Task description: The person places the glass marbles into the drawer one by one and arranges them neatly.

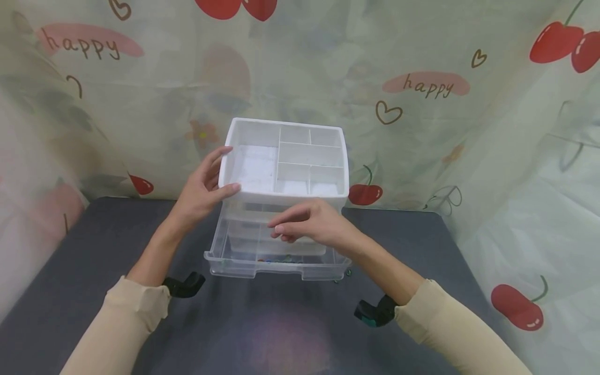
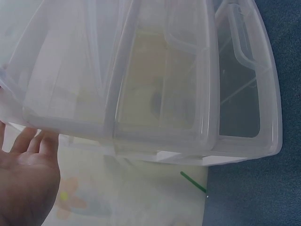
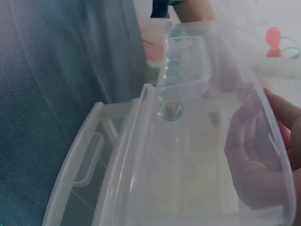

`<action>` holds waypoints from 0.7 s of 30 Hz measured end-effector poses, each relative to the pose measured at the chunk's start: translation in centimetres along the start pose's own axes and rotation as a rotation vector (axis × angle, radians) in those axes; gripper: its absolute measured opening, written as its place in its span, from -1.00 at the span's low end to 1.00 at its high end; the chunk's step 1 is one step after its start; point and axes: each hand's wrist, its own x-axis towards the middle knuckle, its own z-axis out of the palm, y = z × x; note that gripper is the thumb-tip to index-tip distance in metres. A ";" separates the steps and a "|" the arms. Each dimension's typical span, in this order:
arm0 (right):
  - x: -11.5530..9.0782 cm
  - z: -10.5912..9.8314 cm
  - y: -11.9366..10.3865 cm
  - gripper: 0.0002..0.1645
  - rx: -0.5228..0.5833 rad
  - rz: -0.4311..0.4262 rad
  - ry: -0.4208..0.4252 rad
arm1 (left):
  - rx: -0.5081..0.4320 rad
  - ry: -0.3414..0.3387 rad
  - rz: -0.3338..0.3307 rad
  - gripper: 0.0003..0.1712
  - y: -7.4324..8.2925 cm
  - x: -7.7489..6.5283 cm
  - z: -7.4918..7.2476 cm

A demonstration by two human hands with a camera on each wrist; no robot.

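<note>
A plastic drawer organizer stands on the dark table, with a white divided tray (image 1: 309,154) on top. My left hand (image 1: 199,182) grips the tray's left end, the thumb on its front rim and the fingers around its side. In the left wrist view, the fingers (image 2: 40,143) lie against the organizer's side. A clear drawer (image 1: 278,268) is pulled out at the front and holds several small coloured pieces. Over it hovers my right hand (image 1: 319,224), fingers loosely bent and nothing visible in them. The right wrist view shows this hand (image 3: 258,160) partly through clear plastic.
Small green pieces (image 1: 348,272) lie on the table (image 1: 290,317) at the drawer's right front corner. A printed curtain (image 1: 300,73) with cherries and lettering hangs behind and along both sides. Each wrist bears a black camera mount.
</note>
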 end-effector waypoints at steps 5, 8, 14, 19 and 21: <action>-1.1 -0.6 -0.1 -0.76 0.013 -0.001 0.036 | -0.006 0.000 -0.001 -0.15 0.0 0.0 0.0; -1.8 -1.0 -0.2 -0.76 0.032 -0.009 0.068 | -0.012 0.003 -0.001 -0.15 0.1 -0.1 0.1; -3.0 -2.0 0.1 -0.75 0.058 -0.022 0.126 | -0.019 0.001 -0.008 -0.17 0.4 -0.1 0.1; -4.1 -2.9 0.3 -0.76 0.066 -0.027 0.155 | -0.010 -0.004 -0.005 -0.18 0.3 0.0 0.1; -4.5 -3.2 0.5 -0.77 0.065 -0.026 0.167 | -0.007 -0.008 -0.003 -0.17 0.2 0.0 0.0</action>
